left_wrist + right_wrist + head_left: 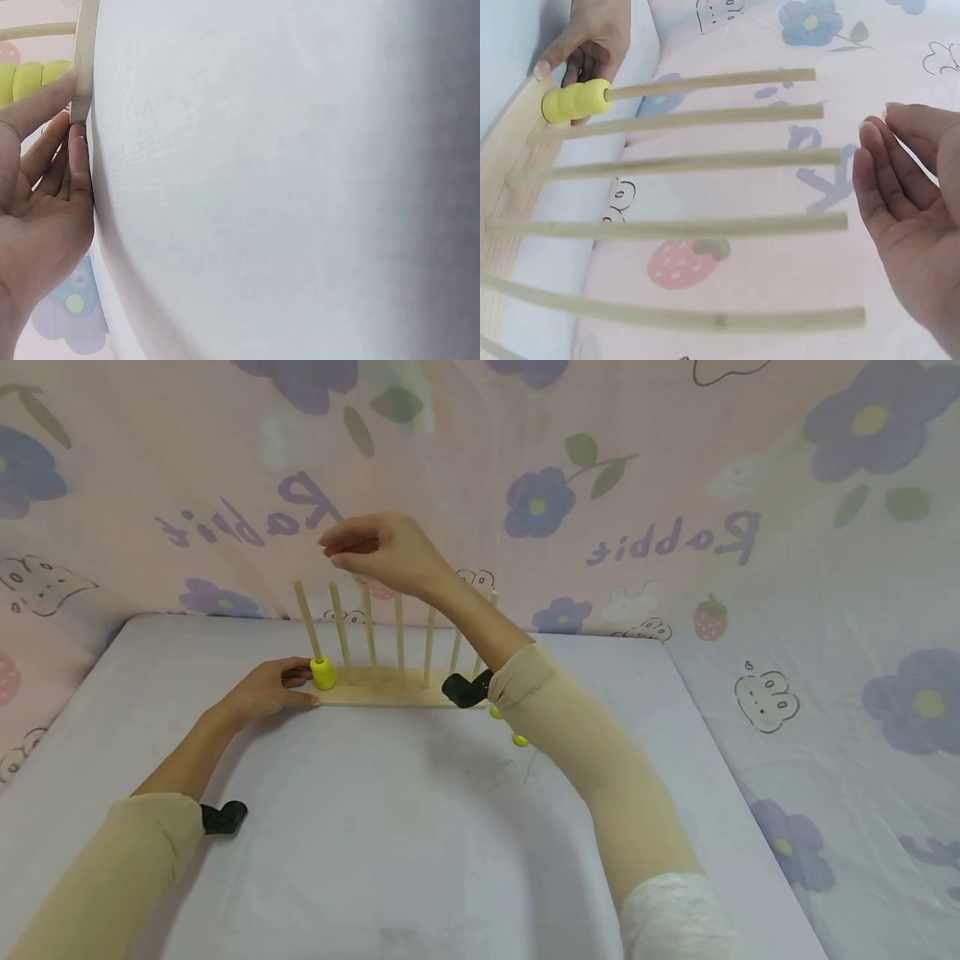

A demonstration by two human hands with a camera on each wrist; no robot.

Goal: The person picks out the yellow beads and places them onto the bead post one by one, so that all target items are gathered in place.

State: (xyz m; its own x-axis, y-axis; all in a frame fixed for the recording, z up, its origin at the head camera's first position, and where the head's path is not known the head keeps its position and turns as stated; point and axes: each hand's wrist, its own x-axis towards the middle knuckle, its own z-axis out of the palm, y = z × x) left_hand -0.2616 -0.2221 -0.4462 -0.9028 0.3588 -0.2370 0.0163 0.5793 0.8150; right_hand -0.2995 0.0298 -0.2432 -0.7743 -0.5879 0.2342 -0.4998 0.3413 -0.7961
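Note:
A wooden peg rack (pixel 386 693) stands on the table, with a row of upright dowels (pixel 370 635) on a flat base. Yellow beads (pixel 576 100) are stacked at the foot of the end dowel on the left. My left hand (pixel 262 693) holds that end of the base, its thumb (pixel 45 101) on top beside the beads and its fingers at the end edge. Above the dowel tops hovers my right hand (pixel 390 553), fingers loosely bent. In the right wrist view nothing shows between the right hand's fingertips (pixel 869 135), which are apart from the dowels.
Loose yellow beads (pixel 521 740) lie on the white tabletop (pixel 360 843) near the rack's right end, partly hidden behind my right forearm. A printed cloth (pixel 450 460) hangs behind the table and along its sides. Black wrist mounts (pixel 225 817) stick out from both sleeves.

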